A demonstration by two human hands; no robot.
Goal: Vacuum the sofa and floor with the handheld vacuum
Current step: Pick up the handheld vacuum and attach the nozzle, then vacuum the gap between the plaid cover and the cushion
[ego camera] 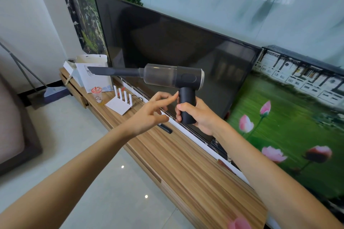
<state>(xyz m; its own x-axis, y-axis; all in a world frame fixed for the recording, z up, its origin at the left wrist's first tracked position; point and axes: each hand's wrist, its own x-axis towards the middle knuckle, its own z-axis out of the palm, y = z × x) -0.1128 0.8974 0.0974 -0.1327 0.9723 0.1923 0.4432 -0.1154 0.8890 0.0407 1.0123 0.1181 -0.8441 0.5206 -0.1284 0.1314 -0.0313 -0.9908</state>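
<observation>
**Vac up in front of the TV**

Sofa point(13, 122) edge far left. Left hand point(149, 115), fingers loose & apart, forefinger touching vac grip. Handheld vacuum point(167, 78) mid-frame, nozzle pointing left. Right hand point(197, 117) wrapped round the grip, over wooden TV cabinet point(186, 163).

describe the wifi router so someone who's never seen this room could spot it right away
Start at the big dark TV and drop to the long wooden cabinet beneath it. Near the cabinet's far end, just this side of a plastic cup with a red lid and a white paper bag, lies the router. It is the only flat white box with four upright white antennas.
</observation>
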